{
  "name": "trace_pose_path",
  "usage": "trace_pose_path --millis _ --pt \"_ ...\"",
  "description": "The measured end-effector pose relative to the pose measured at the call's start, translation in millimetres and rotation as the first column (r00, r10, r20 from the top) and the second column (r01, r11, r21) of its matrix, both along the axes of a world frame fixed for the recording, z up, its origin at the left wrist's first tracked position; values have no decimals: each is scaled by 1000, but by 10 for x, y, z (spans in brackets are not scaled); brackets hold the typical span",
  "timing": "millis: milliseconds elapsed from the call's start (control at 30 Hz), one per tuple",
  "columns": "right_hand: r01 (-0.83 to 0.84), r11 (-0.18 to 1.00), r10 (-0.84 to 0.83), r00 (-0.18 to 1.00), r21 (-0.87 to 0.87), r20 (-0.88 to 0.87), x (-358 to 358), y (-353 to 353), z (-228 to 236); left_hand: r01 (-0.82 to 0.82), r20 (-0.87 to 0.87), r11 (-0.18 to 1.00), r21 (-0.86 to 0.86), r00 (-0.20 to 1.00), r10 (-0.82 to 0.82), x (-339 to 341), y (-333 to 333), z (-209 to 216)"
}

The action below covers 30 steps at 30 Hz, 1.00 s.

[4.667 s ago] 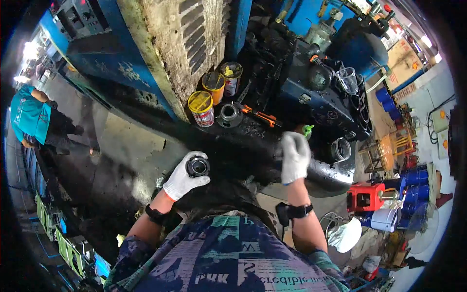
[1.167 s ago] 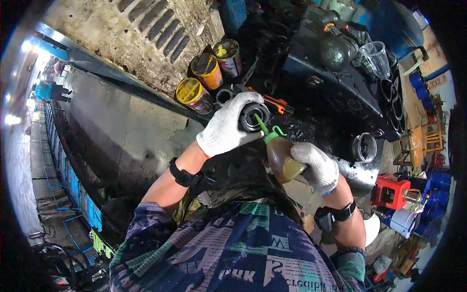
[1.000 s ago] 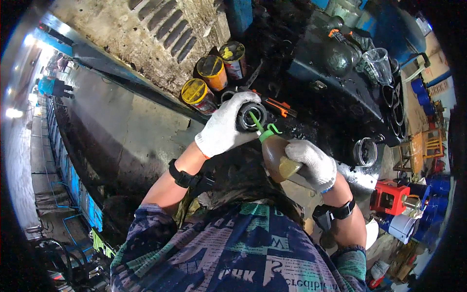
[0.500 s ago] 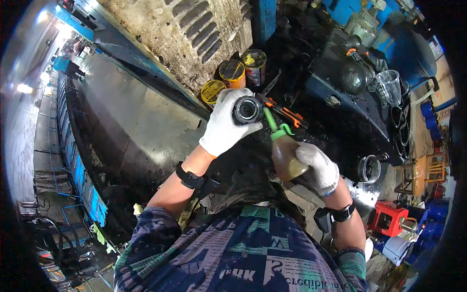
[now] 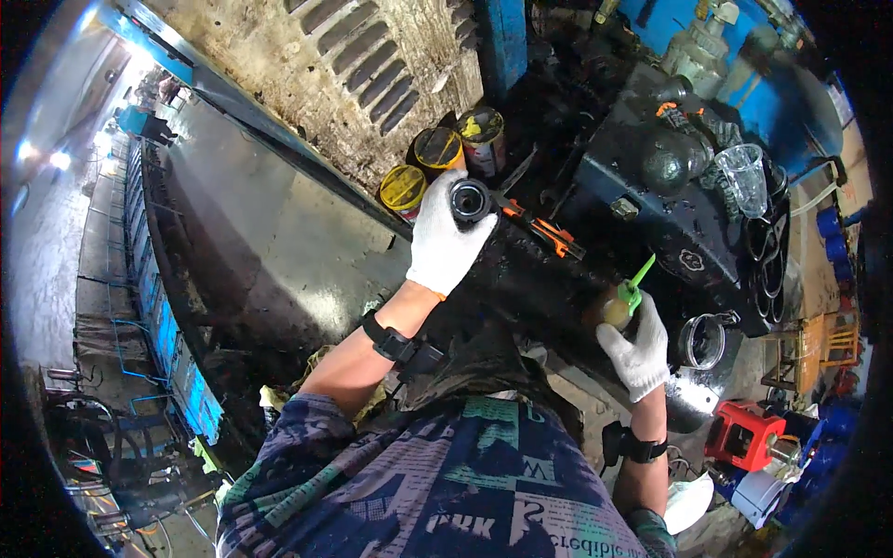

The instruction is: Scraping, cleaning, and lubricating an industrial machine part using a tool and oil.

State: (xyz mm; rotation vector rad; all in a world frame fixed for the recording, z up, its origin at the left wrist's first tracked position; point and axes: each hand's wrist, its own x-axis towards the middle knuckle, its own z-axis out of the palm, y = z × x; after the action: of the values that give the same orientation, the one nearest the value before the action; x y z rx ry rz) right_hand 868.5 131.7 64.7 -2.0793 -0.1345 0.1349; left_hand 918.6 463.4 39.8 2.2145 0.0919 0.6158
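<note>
My left hand (image 5: 445, 244), in a white knit glove, is closed around a dark round part (image 5: 470, 200) with a ringed opening that faces up. Off to the right, my right hand (image 5: 638, 352), gloved too, has its fingers at a squeeze bottle (image 5: 608, 311) of brownish liquid. The bottle's green spout (image 5: 642, 271) points up and away, and its lower body is partly hidden by the hand. Just beyond my left hand lie orange-and-black pliers (image 5: 555, 237) on the dark, oily surface.
Three small cans (image 5: 437, 149) with yellow or orange colouring stand beyond my left hand, by a slotted panel (image 5: 367, 65). A clear plastic cup (image 5: 743, 177) and a black rounded part sit on a dark box (image 5: 642, 200) at right. A metal ring clamp (image 5: 702, 342) lies beside my right hand.
My right hand has carried the squeeze bottle right, away from the round part, and the bottle has turned more upright. My left hand still holds the part, nearly in place.
</note>
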Motion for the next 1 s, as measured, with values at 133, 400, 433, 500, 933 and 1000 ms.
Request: trace_pose_path --millis 133,400,433,500,933,1000 --pt "102 978 -74 985 -184 153 -15 -135 -183 -55 19 998 12 998 55 -50 -65 -171" --pt "268 870 -155 946 -414 286 154 -99 -411 -179 108 972 153 981 163 -148 -200 -201" --pt "263 873 -142 942 -411 303 142 -81 -428 -176 112 973 152 981 160 -158 -204 -191" --pt "242 886 -138 952 -397 272 114 -61 -430 -175 127 976 132 979 158 -169 -211 -188" --pt "474 879 -444 775 52 449 -440 426 0 232 303 972 26 925 -229 -529 255 52" --pt "449 877 -478 777 171 410 -624 708 63 355 239 935 4 907 -345 -717 489 52"
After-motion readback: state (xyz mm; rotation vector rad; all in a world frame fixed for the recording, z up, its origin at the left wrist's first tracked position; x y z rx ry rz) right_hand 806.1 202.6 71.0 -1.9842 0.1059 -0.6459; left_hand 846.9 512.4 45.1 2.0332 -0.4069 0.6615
